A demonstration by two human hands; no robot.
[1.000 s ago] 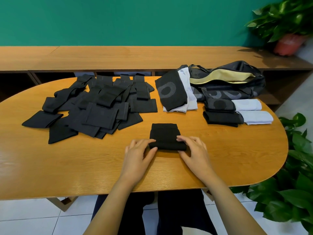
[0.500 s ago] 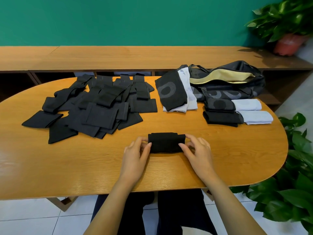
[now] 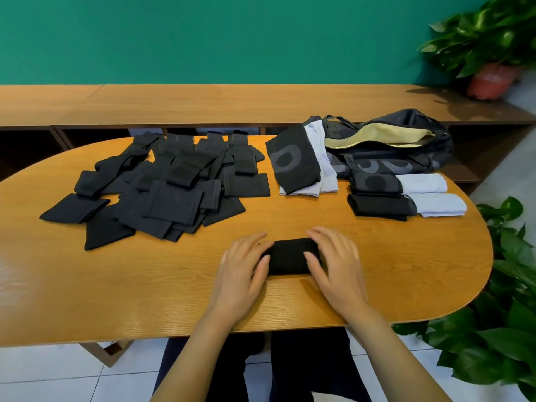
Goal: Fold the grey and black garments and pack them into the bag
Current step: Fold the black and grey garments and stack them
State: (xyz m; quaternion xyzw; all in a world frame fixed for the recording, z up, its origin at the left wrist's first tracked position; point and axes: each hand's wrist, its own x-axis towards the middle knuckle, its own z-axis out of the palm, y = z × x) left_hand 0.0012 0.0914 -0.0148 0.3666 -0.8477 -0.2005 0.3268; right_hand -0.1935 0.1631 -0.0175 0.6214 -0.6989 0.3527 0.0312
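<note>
A folded black garment (image 3: 288, 256) lies on the bench (image 3: 145, 285), near its front edge and about midway along it, with a hand at each end. The left hand (image 3: 242, 265) covers the left end and the right hand (image 3: 338, 264) the right end. Both lie flat with the fingers nearly straight and each thumb resting on top of the cloth, so they appear to press the fold down rather than grip it. The piece looks like thin, soft knit: light, limp and likely to spring open or sag once the pressure comes off. It would best be taken from both ends at once, or with one hand spanning the whole bundle, thumb on top and fingers beneath, so the layers stay together. Lifting it by a single edge would probably let it unfold. The bag (image 3: 412, 149) lies at the far right of the bench, its mouth gaping and its pale lining showing, well apart from the hands. Just in front of it lie two folded black pieces (image 3: 377, 204), each touching a folded grey piece (image 3: 435, 204), with a small stack (image 3: 295, 166) just to the left of the bag. A loose pile (image 3: 162, 187) of black garments fills the left half, so much folding appears to remain.
</note>
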